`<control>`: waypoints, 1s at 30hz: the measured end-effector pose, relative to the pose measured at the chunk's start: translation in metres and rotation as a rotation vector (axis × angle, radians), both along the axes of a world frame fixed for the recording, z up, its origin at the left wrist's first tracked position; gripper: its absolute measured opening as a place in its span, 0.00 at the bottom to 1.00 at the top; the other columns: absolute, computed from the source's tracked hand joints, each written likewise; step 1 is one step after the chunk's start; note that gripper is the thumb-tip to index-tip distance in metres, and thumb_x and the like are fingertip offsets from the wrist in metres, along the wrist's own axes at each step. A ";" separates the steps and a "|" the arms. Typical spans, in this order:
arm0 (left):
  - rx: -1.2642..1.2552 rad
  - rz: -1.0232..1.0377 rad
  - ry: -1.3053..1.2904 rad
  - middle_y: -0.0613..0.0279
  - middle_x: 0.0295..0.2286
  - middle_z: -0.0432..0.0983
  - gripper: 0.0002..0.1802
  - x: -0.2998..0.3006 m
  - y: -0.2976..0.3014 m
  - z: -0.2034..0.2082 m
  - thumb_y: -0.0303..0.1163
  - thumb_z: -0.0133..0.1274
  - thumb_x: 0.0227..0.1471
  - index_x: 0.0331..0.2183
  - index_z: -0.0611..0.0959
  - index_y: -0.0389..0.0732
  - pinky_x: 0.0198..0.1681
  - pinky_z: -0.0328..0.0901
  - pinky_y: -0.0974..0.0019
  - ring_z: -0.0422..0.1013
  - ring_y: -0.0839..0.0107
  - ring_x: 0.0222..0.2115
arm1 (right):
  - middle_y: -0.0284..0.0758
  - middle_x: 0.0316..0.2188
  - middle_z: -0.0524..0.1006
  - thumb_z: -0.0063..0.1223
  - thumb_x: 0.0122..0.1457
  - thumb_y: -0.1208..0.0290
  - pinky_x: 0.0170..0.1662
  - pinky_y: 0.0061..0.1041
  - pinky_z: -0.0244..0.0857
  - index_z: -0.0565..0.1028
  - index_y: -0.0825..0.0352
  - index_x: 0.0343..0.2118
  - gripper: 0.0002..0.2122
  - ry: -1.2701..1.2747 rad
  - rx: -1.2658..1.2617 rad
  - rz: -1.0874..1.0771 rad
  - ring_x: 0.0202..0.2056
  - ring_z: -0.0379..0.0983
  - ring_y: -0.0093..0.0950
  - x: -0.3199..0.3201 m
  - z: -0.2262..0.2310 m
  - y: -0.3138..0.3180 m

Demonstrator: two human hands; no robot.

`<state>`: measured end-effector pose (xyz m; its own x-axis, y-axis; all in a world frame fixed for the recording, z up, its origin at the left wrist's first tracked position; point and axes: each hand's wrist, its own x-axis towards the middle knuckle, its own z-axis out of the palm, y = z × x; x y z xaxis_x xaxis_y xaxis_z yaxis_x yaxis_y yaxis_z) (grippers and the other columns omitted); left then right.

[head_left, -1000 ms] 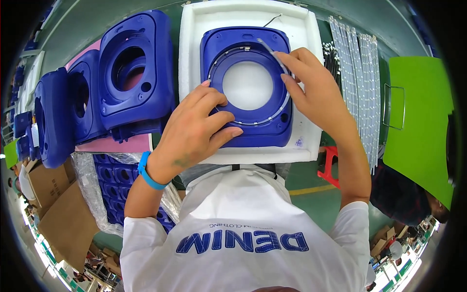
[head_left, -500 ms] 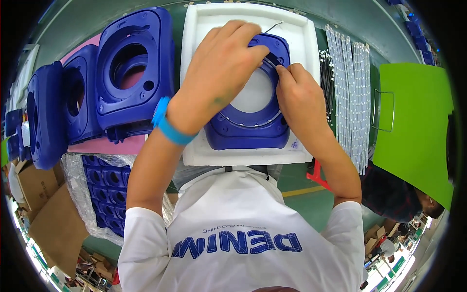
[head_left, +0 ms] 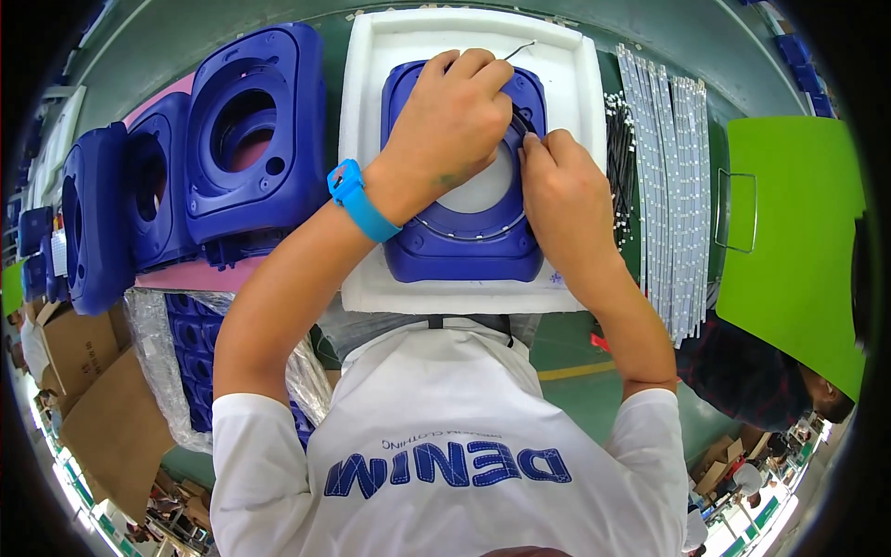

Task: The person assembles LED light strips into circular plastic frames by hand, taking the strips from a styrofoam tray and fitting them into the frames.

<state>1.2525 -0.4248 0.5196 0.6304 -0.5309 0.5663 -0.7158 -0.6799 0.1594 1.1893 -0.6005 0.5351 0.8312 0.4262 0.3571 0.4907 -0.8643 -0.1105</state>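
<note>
A blue plastic housing (head_left: 445, 265) with a round opening lies in a white foam tray (head_left: 367, 288) in front of me. A thin LED strip (head_left: 469, 238) with small light dots runs along the lower rim of the opening. My right hand (head_left: 568, 200) is closed at the opening's upper right edge, thumb and forefinger pinching the strip's dark raised part. Above the opening, my left hand (head_left: 455, 121) is curled over the housing; its fingertips and whatever they grip are hidden. A short dark wire (head_left: 522, 49) with a bare end sticks out past the housing's top.
Several blue housings (head_left: 302, 111) stand at the left on a pink sheet. Right of the tray lie black cables (head_left: 620, 167) and a row of white LED strips (head_left: 664, 186). A green panel with a wire handle (head_left: 789, 232) is farther right. Wrapped blue parts (head_left: 190, 353) are lower left.
My left hand has shifted slightly down and its wrist has swung right, uncovering the housing's upper left corner. My right hand stays at the opening's edge, slightly lower.
</note>
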 end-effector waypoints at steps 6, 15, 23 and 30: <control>0.110 -0.047 -0.043 0.55 0.46 0.80 0.03 -0.001 0.003 0.000 0.23 0.60 0.43 0.26 0.85 0.34 0.56 0.68 0.52 0.73 0.54 0.50 | 0.37 0.30 0.73 0.59 0.49 0.80 0.31 0.30 0.74 0.80 0.75 0.36 0.10 0.000 -0.261 0.023 0.33 0.76 0.32 -0.007 0.004 0.005; 0.039 -0.025 -0.018 0.59 0.48 0.80 0.04 0.006 0.002 -0.004 0.26 0.63 0.49 0.29 0.86 0.36 0.56 0.66 0.54 0.72 0.57 0.52 | 0.40 0.32 0.75 0.59 0.48 0.80 0.35 0.30 0.77 0.77 0.69 0.28 0.04 0.078 -0.210 0.037 0.34 0.78 0.35 0.002 0.009 -0.007; -0.002 -0.060 0.125 0.54 0.52 0.77 0.13 -0.040 0.023 0.027 0.31 0.66 0.50 0.38 0.86 0.35 0.60 0.64 0.50 0.71 0.51 0.55 | 0.44 0.35 0.76 0.54 0.59 0.80 0.40 0.41 0.74 0.81 0.72 0.46 0.12 0.352 0.150 0.047 0.37 0.78 0.43 -0.001 0.014 -0.033; -0.155 -0.060 0.494 0.52 0.42 0.75 0.25 -0.130 0.045 0.026 0.42 0.73 0.43 0.40 0.85 0.37 0.61 0.62 0.43 0.71 0.52 0.45 | 0.40 0.32 0.76 0.61 0.59 0.78 0.34 0.36 0.72 0.82 0.70 0.46 0.12 0.137 0.201 0.022 0.30 0.77 0.40 0.008 0.011 -0.019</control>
